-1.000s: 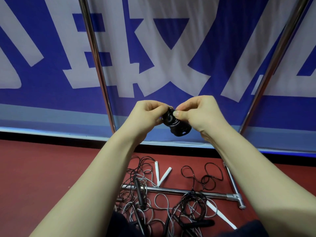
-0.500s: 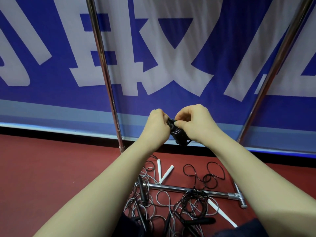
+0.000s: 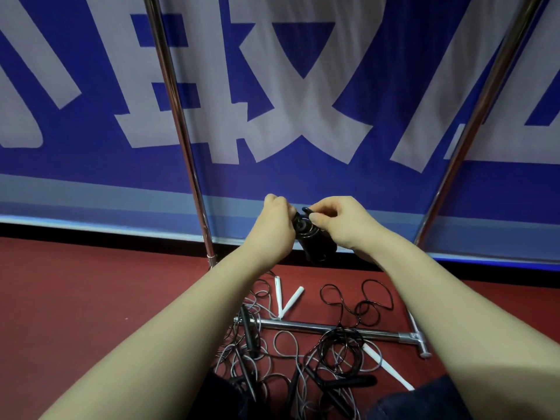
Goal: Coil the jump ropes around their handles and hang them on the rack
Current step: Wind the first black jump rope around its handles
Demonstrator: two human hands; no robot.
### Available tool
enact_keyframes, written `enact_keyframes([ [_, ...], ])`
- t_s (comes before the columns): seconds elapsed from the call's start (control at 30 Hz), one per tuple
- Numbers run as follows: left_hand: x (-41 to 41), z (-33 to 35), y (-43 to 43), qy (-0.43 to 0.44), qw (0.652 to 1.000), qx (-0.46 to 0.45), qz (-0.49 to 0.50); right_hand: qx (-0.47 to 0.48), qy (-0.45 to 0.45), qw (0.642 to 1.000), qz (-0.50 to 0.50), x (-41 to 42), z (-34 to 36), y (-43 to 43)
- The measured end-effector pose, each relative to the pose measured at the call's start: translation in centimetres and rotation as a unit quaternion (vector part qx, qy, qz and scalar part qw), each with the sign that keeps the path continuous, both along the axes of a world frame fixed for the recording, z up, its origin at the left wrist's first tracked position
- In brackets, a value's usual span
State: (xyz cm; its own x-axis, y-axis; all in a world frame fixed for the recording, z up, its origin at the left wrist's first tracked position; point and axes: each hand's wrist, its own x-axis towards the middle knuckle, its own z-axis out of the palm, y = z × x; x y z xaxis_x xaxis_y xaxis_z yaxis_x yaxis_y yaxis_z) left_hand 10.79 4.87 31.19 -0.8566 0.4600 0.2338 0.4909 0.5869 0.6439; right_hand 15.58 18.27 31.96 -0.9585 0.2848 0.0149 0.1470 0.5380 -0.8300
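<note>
A blue banner [image 3: 303,180] with large white characters hangs on the far side, behind the two chrome poles of the rack: the left upright [image 3: 178,131] and the right upright [image 3: 472,131]. On the red floor [image 3: 91,313], near the person, a tangle of loose ropes [image 3: 342,344], black and grey, lies over and around the rack's base bar [image 3: 303,325]. Two white handles [image 3: 288,301] form a V just beyond that bar. Both forearms cross above the tangle and hide part of it. The coiled jump rope [image 3: 316,244] is held in the air between the uprights, low against the banner. The left hand [image 3: 272,228] grips it from the left with curled fingers. The right hand [image 3: 345,222] pinches a small loop at its top between thumb and fingers [image 3: 318,219]. The bundle is black, glossy and compact, with thin cord wound tightly.
</note>
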Motion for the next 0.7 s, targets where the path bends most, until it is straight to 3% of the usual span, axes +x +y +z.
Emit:
enact_keyframes([
  [0.1, 0.1, -0.2, 0.1, 0.013, 0.999, 0.044, 0.019, -0.118, 0.011, 0.993, -0.025, -0.3, -0.6, -0.2],
  [0.17, 0.4, -0.2, 0.2, 0.016, 0.995, 0.096, 0.023, -0.142, 0.012, 0.989, -0.035, -0.5, -1.0, -0.8],
  [0.2, 0.5, -0.1, 0.3, 0.018, 0.992, 0.123, 0.022, -0.105, 0.038, 0.993, -0.04, -0.6, -1.1, -1.0],
  [0.27, 0.7, 0.1, 0.5, 0.003, 0.981, 0.193, 0.007, 0.02, 0.17, 0.984, -0.038, -0.3, -0.9, -1.3],
  [0.33, 1.3, 0.7, 0.8, -0.076, 0.954, 0.291, -0.016, 0.114, 0.299, 0.947, -0.034, 0.0, -0.1, -1.0],
  [0.4, 2.0, 1.3, 0.9, -0.14, 0.931, 0.335, -0.042, 0.201, 0.347, 0.914, -0.052, 0.3, 0.5, 0.0],
  [0.5, 2.0, 2.0, 0.3, -0.211, 0.928, 0.29, -0.096, 0.284, 0.354, 0.889, -0.054, 0.5, 0.7, 1.5],
  [0.6, 1.2, 3.2, -1.4, -0.179, 0.962, 0.173, -0.113, 0.318, 0.367, 0.874, -0.007, 1.1, 1.4, 1.6],
  [0.7, 1.2, 4.6, -2.6, -0.205, 0.956, 0.111, -0.178, 0.336, 0.372, 0.863, 0.06, 1.7, 2.2, 1.0],
])
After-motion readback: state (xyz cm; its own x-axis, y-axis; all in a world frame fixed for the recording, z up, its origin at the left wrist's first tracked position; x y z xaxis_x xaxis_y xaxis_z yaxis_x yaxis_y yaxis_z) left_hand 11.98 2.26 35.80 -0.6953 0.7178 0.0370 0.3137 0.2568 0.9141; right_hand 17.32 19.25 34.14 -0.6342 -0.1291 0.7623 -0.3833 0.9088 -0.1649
